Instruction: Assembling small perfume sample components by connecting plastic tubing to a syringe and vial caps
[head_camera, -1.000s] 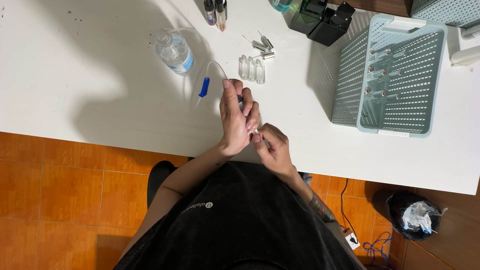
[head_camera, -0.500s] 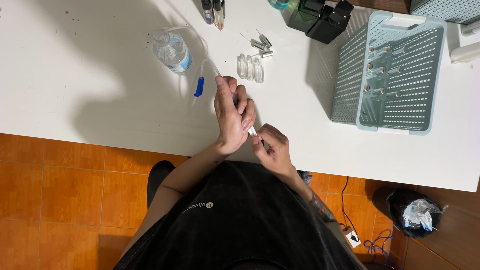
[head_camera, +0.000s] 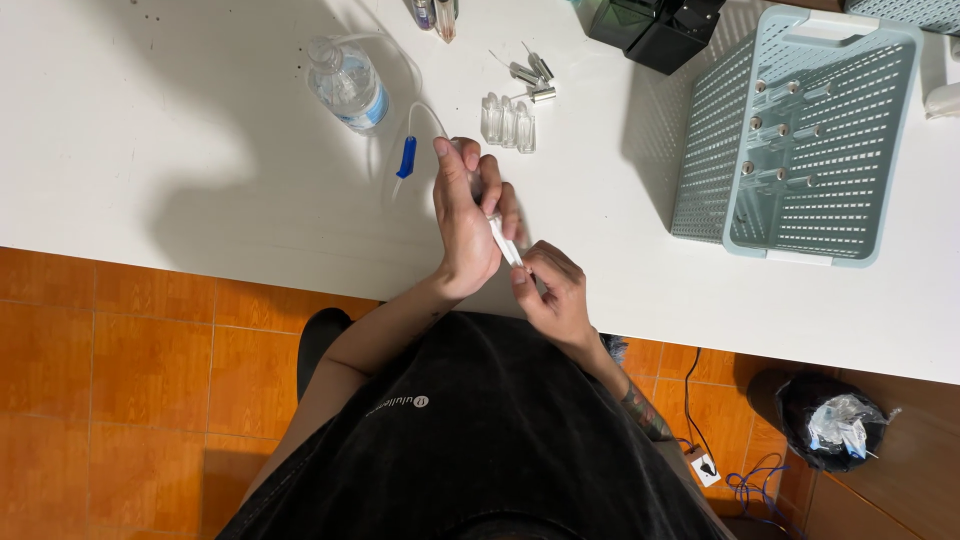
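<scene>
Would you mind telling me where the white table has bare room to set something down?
The widest bare stretch of the white table lies left of the water bottle. A smaller patch lies between the hands and the basket. It is crowded around the vials and blue-clamped tube.

Black sleeveless top, small white chest print; tattooed right forearm.

Water bottle (head_camera: 346, 82) left of glass vials (head_camera: 508, 122), slatted basket (head_camera: 800, 130) far right on table (head_camera: 150, 160).
</scene>
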